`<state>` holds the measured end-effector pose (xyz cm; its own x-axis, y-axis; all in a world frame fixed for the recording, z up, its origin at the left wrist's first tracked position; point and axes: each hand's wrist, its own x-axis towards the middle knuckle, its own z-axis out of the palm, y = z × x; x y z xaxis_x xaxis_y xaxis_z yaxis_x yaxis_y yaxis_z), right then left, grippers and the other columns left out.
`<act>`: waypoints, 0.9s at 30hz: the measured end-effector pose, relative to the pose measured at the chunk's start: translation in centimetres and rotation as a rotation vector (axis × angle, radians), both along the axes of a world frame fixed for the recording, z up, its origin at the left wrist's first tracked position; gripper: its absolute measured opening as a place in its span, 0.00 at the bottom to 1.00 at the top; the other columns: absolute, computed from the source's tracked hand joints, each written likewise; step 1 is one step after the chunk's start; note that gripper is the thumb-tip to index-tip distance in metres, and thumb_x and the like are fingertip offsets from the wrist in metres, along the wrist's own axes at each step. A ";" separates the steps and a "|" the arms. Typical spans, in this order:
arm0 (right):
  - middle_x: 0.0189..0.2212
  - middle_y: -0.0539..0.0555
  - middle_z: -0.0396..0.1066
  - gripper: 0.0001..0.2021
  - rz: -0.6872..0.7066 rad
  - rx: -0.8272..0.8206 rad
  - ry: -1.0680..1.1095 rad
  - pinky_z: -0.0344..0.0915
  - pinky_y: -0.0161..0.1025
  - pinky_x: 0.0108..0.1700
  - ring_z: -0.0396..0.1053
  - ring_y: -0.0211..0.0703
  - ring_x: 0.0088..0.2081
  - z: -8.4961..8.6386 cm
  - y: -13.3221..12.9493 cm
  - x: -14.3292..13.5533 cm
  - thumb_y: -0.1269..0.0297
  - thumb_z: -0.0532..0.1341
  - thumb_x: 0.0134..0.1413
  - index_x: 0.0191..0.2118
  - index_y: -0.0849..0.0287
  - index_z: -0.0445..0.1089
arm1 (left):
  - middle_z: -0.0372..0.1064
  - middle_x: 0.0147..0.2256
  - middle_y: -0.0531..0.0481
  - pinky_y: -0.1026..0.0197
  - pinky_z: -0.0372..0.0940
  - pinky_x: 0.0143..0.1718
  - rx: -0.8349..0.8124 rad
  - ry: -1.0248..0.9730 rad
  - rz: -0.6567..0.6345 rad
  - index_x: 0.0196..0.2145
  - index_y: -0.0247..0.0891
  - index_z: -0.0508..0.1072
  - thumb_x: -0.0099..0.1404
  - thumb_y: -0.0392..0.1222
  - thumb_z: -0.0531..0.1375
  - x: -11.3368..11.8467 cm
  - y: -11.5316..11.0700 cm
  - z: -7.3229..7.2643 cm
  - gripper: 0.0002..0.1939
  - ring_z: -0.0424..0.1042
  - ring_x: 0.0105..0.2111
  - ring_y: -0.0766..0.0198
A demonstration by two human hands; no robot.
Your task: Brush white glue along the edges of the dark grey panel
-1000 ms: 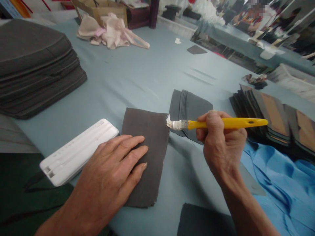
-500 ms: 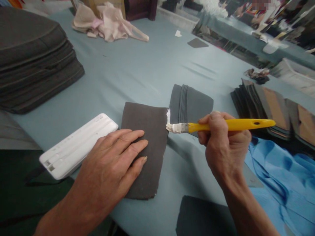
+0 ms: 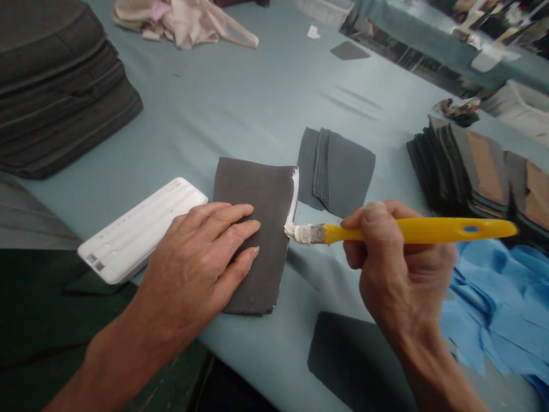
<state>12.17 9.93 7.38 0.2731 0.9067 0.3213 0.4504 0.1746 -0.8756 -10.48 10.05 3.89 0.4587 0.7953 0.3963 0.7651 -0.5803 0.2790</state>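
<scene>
My left hand (image 3: 201, 257) lies flat, fingers spread, on a dark grey fabric piece (image 3: 261, 194) and holds it against the pale blue table cover (image 3: 223, 109). My right hand (image 3: 394, 269) grips a yellow-handled brush (image 3: 412, 230) with white paste on its bristles. The bristle tip touches the piece's right edge about halfway down. A white paste streak runs along the upper part of that edge.
A white plastic block (image 3: 141, 229) lies left of my left hand. A small grey fabric stack (image 3: 337, 171) sits behind the brush. Dark stacks stand far left (image 3: 55, 91) and right (image 3: 480, 171). Blue cloth (image 3: 501, 309) lies at the right, another dark piece (image 3: 355, 360) at the near edge.
The brush tip has travelled down the piece's right edge toward me, leaving a longer white streak. My left hand stays pressed on the piece. The camera has tilted downward.
</scene>
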 end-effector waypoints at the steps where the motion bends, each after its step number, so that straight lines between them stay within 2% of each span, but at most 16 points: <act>1: 0.14 0.45 0.60 0.18 -0.001 -0.007 -0.009 0.53 0.34 0.19 0.56 0.34 0.16 0.1 -0.4 -0.1 0.56 0.61 0.70 0.27 0.55 0.72 | 0.76 0.60 0.40 0.35 0.71 0.56 -0.007 0.002 -0.002 0.56 0.37 0.76 0.79 0.43 0.52 0.0 0.0 0.0 0.17 0.74 0.59 0.41; 7: 0.13 0.44 0.60 0.19 0.000 -0.021 -0.049 0.53 0.33 0.17 0.56 0.33 0.15 0.5 -2.3 -0.5 0.56 0.61 0.70 0.26 0.55 0.71 | 0.76 0.61 0.39 0.34 0.69 0.59 -0.030 -0.008 -0.012 0.57 0.36 0.77 0.80 0.43 0.53 -0.1 0.1 0.0 0.18 0.74 0.59 0.41; 16: 0.14 0.43 0.60 0.19 0.110 -0.077 -0.133 0.55 0.29 0.17 0.59 0.31 0.15 1.1 -5.8 -0.8 0.58 0.59 0.74 0.28 0.54 0.71 | 0.77 0.59 0.38 0.35 0.71 0.56 0.005 -0.028 -0.016 0.56 0.35 0.78 0.79 0.44 0.55 -0.1 0.1 -0.2 0.17 0.75 0.58 0.40; 19: 0.14 0.43 0.59 0.21 0.123 -0.143 -0.097 0.52 0.31 0.16 0.58 0.32 0.14 1.3 -7.0 -1.2 0.54 0.58 0.76 0.28 0.54 0.72 | 0.77 0.59 0.38 0.34 0.72 0.55 0.004 -0.031 -0.026 0.55 0.34 0.78 0.79 0.43 0.55 -0.1 0.2 -0.1 0.17 0.75 0.58 0.39; 23: 0.14 0.44 0.58 0.24 0.042 -0.241 -0.007 0.49 0.34 0.18 0.55 0.31 0.16 1.4 -8.6 -2.1 0.45 0.60 0.73 0.27 0.54 0.72 | 0.77 0.59 0.38 0.33 0.72 0.54 0.003 -0.032 -0.026 0.55 0.33 0.78 0.78 0.43 0.55 -0.1 0.1 0.0 0.17 0.75 0.58 0.38; 27: 0.14 0.45 0.59 0.26 -0.008 -0.271 0.033 0.48 0.34 0.18 0.56 0.32 0.16 1.6 -9.4 -2.7 0.42 0.61 0.71 0.26 0.55 0.73 | 0.77 0.59 0.38 0.34 0.73 0.53 0.009 -0.040 -0.032 0.55 0.33 0.79 0.78 0.42 0.55 0.0 0.1 0.0 0.16 0.75 0.57 0.38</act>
<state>9.44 0.54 8.93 0.2868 0.9562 0.0585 0.4217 -0.0712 -0.9039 -10.50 10.17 3.85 0.4678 0.7766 0.4220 0.7345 -0.6072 0.3031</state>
